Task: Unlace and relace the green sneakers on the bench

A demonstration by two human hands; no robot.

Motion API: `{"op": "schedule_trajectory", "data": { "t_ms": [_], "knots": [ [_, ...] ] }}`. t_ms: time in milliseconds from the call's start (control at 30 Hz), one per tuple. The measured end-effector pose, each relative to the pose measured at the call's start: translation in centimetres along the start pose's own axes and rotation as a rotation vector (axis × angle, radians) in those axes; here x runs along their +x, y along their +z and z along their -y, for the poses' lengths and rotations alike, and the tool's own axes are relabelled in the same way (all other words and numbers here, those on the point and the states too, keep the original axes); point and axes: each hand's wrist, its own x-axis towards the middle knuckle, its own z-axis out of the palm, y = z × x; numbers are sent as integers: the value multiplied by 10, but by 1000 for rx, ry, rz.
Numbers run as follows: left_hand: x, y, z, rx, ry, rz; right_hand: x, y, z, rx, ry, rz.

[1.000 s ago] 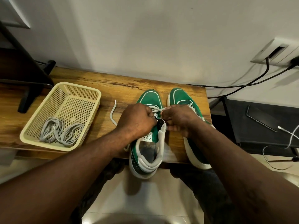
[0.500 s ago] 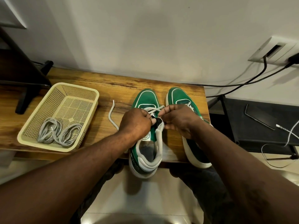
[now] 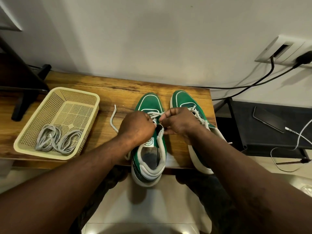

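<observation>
Wooden counter (image 3: 118,88) against white wall (image 3: 152,39); cream basket (image 3: 74,89) holds grey laces (image 3: 55,141); left grip (image 3: 136,127), right grip (image 3: 179,122) pinch left sneaker (image 3: 149,102)'s lace (image 3: 156,114).

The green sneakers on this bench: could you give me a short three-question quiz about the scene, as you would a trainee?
1. True or false: the left hand and the right hand both grip the white lace of the sneaker nearer the basket.
2. Where do the spare grey laces lie? A in the basket; B on the floor; C inside a sneaker.
3. Fill in: one loose lace end lies on the bench between the basket and the ___.
Key: 1 true; 2 A; 3 sneakers.
</observation>
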Motion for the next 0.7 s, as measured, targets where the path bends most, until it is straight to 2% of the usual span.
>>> {"op": "schedule_trajectory", "data": {
  "t_ms": [133,400,467,567,633,700],
  "knots": [
    [-11,12,2,-12,19,-68,3,2,-5,31,-15,-38],
    [-9,20,3,-286,-109,-127,4,0,-4,203,80,-6],
    [-11,18,2,-233,-74,-132,3,1,0,155,87,-9],
    [-7,9,1,-178,-52,-103,2,4,4,-60,-2,-58],
    [-4,1,0,-237,-95,-55,0,4,6,-192,-79,-98],
    [-4,-5,0,-305,-134,-19,0,3,5,-198,-94,-103]
  ]
}}
